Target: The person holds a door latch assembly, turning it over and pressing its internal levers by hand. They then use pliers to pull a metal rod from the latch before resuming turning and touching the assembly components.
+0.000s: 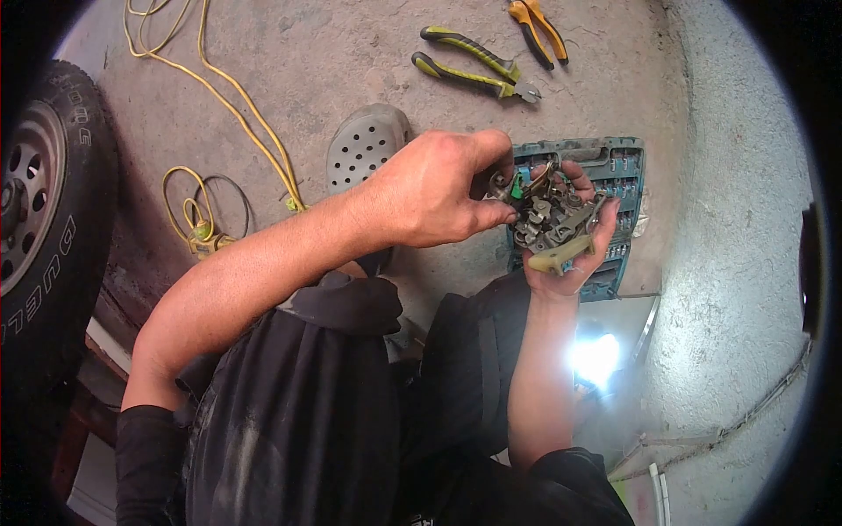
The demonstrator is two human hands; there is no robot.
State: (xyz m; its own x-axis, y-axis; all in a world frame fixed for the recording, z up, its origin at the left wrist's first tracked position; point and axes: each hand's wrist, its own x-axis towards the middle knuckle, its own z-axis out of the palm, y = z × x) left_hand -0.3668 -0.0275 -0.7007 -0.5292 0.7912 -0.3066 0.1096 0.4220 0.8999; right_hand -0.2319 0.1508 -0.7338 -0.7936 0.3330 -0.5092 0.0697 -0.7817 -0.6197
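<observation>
A concrete floor (351,53) is filling most of the head view, and a rough plastered wall (745,219) is rising along the right side. At the left edge a car tyre (53,219) on a steel rim is standing on the floor. The person is sitting or crouching in dark trousers (307,421), knees pointing toward the floor. Just beyond the knees an open teal bit and socket case (627,167) is lying on the floor, partly hidden behind the hands, and a grey perforated clog (364,145) is lying to its left. A yellow cable (237,105) is trailing across the floor from the top and looping near the tyre. Near the top, green-handled pliers (469,66) are lying beside orange-handled pliers (537,31), close but apart. The right hand (574,237) is cupping a dark metal latch mechanism (548,219) from below, fingers curled up around its far side, holding it in the air above the case. The left hand (434,188) is reaching across from the left, thumb and fingertips pinching together on the mechanism's upper left edge, next to a small green part (517,186).
</observation>
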